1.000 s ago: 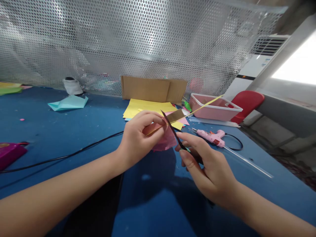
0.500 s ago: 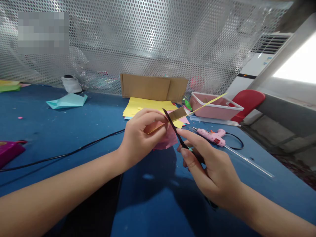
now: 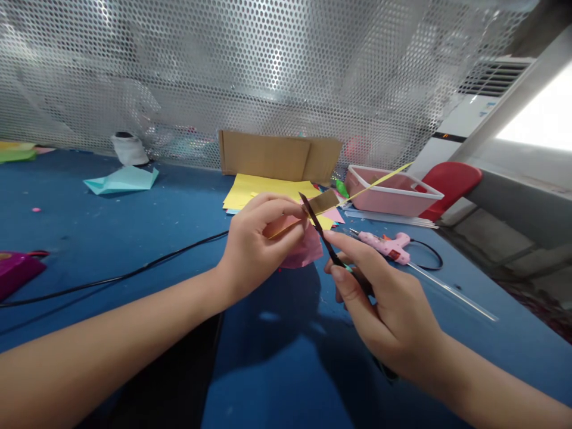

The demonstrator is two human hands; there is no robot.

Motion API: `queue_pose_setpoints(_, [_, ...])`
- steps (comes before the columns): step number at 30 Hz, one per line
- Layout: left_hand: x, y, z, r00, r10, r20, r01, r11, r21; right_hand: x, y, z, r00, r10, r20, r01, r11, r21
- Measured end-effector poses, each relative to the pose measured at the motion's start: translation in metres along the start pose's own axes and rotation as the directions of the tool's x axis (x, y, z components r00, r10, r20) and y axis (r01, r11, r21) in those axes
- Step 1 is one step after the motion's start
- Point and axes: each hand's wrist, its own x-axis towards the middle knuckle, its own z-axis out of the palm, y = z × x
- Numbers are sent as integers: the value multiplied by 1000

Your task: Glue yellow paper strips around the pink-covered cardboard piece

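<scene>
My left hand (image 3: 254, 247) is closed in a pinch on a long yellow paper strip (image 3: 322, 202) and a pink paper piece (image 3: 306, 250), held above the blue table (image 3: 134, 238). The strip's thin end runs up and to the right over the pink tray. My right hand (image 3: 384, 313) grips dark scissors (image 3: 322, 237) whose blades point up and left and meet the strip just right of my left fingers.
Yellow sheets (image 3: 263, 189) and a cardboard piece (image 3: 277, 157) lie behind my hands. A pink tray (image 3: 393, 192), a pink glue gun (image 3: 385, 245) and a clear stick (image 3: 456, 292) sit to the right. A black cable (image 3: 134, 274) crosses the table; light blue paper (image 3: 120, 180) and a magenta object (image 3: 15, 271) lie left.
Both hands have shifted slightly right and up with the strip and scissors; the blades sit a little further along the strip. The view has drifted slightly.
</scene>
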Motion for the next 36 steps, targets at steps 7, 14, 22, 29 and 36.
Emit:
queue_pose_setpoints(7, [0, 1, 0, 1000, -9, -6, 9, 1000, 5, 0, -1, 0, 1000, 8, 3, -8, 1000, 13])
queue_pose_setpoints(14, [0, 0, 0, 1000, -19, 1, 19, 1000, 15, 1, -2, 0, 1000, 25, 8, -25, 1000, 16])
queue_pose_setpoints(22, [1, -1, -1, 1000, -7, 4, 7, 1000, 20, 1, -2, -1, 999, 31, 15, -31, 999, 6])
queue_pose_setpoints(29, [1, -1, 0, 1000, 2, 8, -2, 1000, 31, 0, -1, -2, 1000, 20, 22, -20, 1000, -13])
queue_pose_setpoints(36, [1, -1, 0, 1000, 9, 3, -9, 998, 63, 1, -4, -2, 1000, 6, 9, -5, 999, -48])
